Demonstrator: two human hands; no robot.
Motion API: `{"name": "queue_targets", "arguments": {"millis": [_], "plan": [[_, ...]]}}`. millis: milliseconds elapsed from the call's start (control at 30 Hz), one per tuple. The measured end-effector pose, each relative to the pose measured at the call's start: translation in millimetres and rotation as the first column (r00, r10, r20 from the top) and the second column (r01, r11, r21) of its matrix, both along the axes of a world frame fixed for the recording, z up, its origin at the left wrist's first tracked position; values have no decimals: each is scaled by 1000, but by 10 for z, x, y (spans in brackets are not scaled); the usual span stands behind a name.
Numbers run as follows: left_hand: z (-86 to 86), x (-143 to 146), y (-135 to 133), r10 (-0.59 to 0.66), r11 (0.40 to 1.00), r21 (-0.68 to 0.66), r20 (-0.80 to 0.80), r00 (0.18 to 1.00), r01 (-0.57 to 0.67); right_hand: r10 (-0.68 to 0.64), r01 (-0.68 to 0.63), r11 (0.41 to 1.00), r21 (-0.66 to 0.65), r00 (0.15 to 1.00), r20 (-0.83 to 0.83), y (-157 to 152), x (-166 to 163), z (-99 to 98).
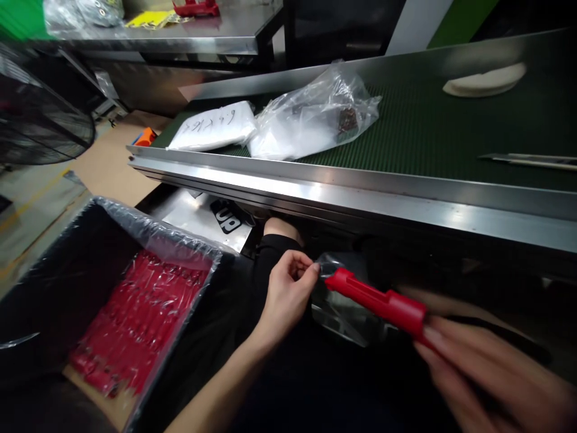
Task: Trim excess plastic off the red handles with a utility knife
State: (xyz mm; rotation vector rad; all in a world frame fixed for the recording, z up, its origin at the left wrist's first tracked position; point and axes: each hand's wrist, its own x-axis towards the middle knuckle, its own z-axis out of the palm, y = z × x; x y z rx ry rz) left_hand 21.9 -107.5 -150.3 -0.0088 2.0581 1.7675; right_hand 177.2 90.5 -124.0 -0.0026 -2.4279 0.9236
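My right hand [478,361], partly blurred, grips the thick end of a red plastic tubular part [381,302]. The part's narrower end points left, at the top of a clear plastic bag [345,313]. Thumb and forefinger of my left hand [291,282] pinch the edge of this bag, just left of the red part's tip. The bag hangs over my dark-clothed lap. Whether the tip is inside the bag or only in front of it, I cannot tell.
On the left stands a dark bin [175,349] lined with clear plastic, holding rows of bagged red parts [139,313]. Ahead runs a green conveyor belt [419,132] with a metal edge, bearing white packets [214,126], a plastic bag [311,117] and a knife [532,159]. A fan [40,114] is far left.
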Motion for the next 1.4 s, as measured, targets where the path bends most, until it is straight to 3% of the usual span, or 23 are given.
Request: {"name": "queue_targets", "arguments": {"millis": [100,167,333,400,467,533,600,633,700,733,833,867,900,933,1067,1167,1233,1300,1400], "plan": [[48,64,42,-22,999,29,48,999,20,159,-153,948,280,987,2,-140,-29,85],[74,104,56,-36,998,44,52,998,34,219,-229,901,369,973,70,-160,-71,114],[71,154,42,-72,995,62,-35,997,74,440,-481,772,415,876,196,-28,-140,14],[61,201,35,-86,994,60,-115,990,94,449,-490,772,405,871,197,-18,-156,-19],[57,279,40,-91,993,61,-196,976,105,361,-373,828,419,926,112,-80,-168,-22],[58,371,59,-80,993,66,-256,963,100,167,-162,913,376,986,18,-212,-176,-11],[58,452,90,-54,994,71,-288,956,78,-97,93,967,239,995,5,-386,-180,-10],[55,483,107,-40,995,73,-294,955,64,-231,223,965,135,972,48,-474,-183,-22],[36,524,137,-18,997,73,-294,956,41,-411,441,885,-149,890,196,-630,-191,-70],[17,537,147,-14,997,72,-292,956,36,-443,514,797,-318,854,272,-689,-195,-103],[-82,568,158,-27,997,63,-298,954,48,-393,553,470,-688,829,397,-785,-198,-200],[-123,582,156,-34,997,58,-305,952,55,-389,543,396,-740,830,401,-793,-190,-225],[-162,601,154,-39,997,53,-310,950,59,-394,532,364,-765,832,391,-792,-177,-246],[-194,623,152,-43,997,47,-315,948,61,-394,519,402,-754,841,369,-782,-160,-264],[-186,706,141,-109,988,67,-361,926,142,-305,376,801,-465,926,223,-649,-110,-332],[-32,672,92,-168,969,97,-418,893,228,-44,73,969,-237,991,126,-455,-179,-333],[91,580,29,-170,975,66,-395,903,212,210,-207,978,-38,970,123,-330,-285,-282],[195,456,-50,-214,973,8,-360,908,232,379,-397,915,73,908,180,-260,-405,-193],[280,290,-172,-337,930,-3,-404,850,367,423,-434,901,22,887,183,-308,-533,-32]]}}
